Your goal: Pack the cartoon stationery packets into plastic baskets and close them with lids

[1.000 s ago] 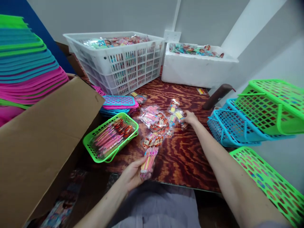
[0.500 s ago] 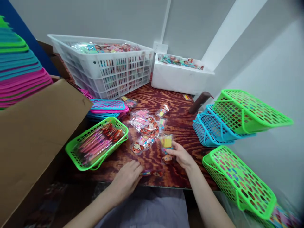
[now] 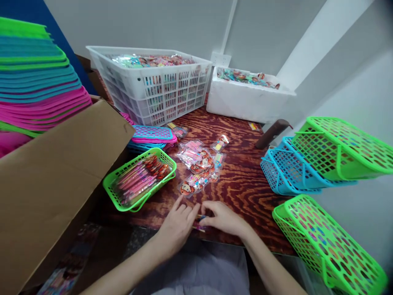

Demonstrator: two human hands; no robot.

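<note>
At the near edge of the table [image 3: 245, 192], your left hand [image 3: 176, 225] lies loose-fingered over a small packet [image 3: 199, 218] while your right hand [image 3: 223, 220] pinches its end, with loose packets [image 3: 199, 157] at twelve o'clock and a green basket [image 3: 132, 166] at ten o'clock.

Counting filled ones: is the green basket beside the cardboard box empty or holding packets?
Holding packets: a row of wrapped pens lies inside the green basket, covering its floor.

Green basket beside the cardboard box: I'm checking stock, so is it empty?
No, the green basket holds a layer of packets lying side by side.
</note>
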